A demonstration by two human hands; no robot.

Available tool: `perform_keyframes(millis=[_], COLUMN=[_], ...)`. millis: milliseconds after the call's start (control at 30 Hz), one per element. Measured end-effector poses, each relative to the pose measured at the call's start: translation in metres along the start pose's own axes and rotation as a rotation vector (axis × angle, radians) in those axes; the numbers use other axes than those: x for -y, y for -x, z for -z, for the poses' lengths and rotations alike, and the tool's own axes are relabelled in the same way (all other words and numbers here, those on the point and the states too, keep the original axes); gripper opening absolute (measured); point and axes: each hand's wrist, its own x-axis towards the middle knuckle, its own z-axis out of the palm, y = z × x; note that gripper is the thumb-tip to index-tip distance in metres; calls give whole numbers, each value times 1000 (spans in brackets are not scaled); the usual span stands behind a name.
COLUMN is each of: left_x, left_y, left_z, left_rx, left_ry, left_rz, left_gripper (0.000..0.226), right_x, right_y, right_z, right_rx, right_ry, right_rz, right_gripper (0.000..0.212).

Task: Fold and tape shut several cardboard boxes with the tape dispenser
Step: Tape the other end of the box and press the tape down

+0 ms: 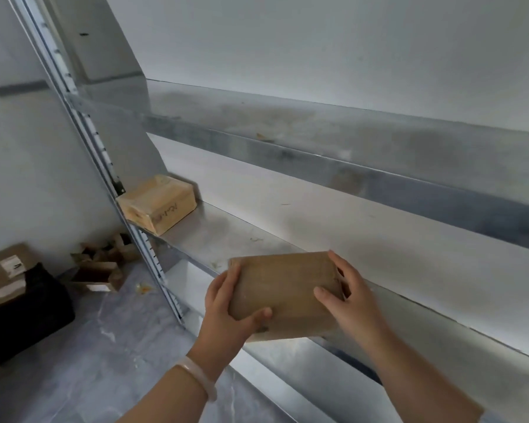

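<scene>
A small closed brown cardboard box is held with both hands at the front edge of a metal shelf. My left hand grips its left end, thumb curled over the near face. My right hand grips its right end, fingers wrapped round the side. A second taped cardboard box sits at the far left end of the same shelf. No tape dispenser is in view.
A higher metal shelf runs above, with a slotted upright post at the left. On the grey floor lie several open small cardboard boxes, a black bag and a larger labelled carton.
</scene>
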Motion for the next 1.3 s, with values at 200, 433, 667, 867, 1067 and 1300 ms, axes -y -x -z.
perform_keyframes(millis=[200,433,667,867,1067,1300], left_x=[4,19,26,32,39,57], left_y=[-32,-73,-109,-126,-140,-180], left_z=[40,53,57,69,83,102], left_rx=[12,60,14,-106,-256,-389], left_ry=[64,-111,-128,-100,-120,-81], left_rz=[10,-106,-61,19,139,220], left_gripper=[67,84,82,80,78,78], right_x=[12,18,16,21,21,30], right_y=[-33,-75,-117,-149,-175,-194], right_z=[-35,-47,-48,-59,-85,-125], right_rx=[26,38,94,163,206,253], right_ry=[70,159,239,298,409,439], right_rz=[33,54,90,188,315,383], right_gripper=[72,69,74,68,70,71])
